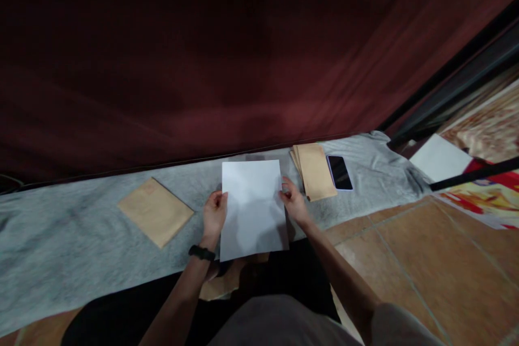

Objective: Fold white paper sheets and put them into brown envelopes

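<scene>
A white sheet of paper is held above the grey cloth in front of me, its near edge reaching over my lap. My left hand pinches its left edge, with a dark band on the wrist. At the right edge, my right hand grips the paper between thumb and fingers. One brown envelope lies slanted on the cloth to the left. Several brown envelopes are stacked to the right of the sheet, beside a dark-screened phone.
The grey cloth covers a long, narrow surface. A dark red curtain hangs behind it. Dark bars, a white sheet and a colourful printed sheet are at the right, above the tiled floor.
</scene>
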Motion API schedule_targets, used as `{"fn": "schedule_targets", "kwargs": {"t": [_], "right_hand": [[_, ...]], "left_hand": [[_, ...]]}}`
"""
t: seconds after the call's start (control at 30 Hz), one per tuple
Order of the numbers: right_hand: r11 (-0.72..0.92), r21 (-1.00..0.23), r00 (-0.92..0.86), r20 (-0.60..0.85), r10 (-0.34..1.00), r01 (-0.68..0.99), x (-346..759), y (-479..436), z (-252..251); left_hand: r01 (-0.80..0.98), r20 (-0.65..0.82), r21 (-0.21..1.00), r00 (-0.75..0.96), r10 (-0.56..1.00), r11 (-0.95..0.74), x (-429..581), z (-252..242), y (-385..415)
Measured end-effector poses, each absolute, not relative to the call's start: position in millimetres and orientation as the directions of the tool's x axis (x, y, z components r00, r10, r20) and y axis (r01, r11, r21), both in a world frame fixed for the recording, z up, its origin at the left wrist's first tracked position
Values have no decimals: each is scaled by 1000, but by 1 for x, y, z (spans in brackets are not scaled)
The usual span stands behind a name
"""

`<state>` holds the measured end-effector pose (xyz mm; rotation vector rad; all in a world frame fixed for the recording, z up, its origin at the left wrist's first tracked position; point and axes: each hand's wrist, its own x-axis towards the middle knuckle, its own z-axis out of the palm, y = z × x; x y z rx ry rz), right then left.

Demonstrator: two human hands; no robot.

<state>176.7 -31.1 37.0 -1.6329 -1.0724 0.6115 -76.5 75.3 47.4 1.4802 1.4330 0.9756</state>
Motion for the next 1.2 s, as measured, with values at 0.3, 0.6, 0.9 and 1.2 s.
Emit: {"fn": "schedule_targets", "kwargs": {"t": [0.3,0.6,0.9,1.2], "right_hand": [[110,-555,84,313,946,825,159,-66,22],[115,-406,-29,212,977,907,143,-104,24],[316,-366,-299,102,949,875,178,-143,32],[281,-479,-240,147,960,832,183,-137,38]], "left_hand": [[522,-22,849,193,981,-84,-83,41,63],[627,146,762,75,986,-161,-77,41,55],[601,186,393,689,701,-695,-118,46,-10],[511,25,271,844,536,-816,-144,42,-22]]}}
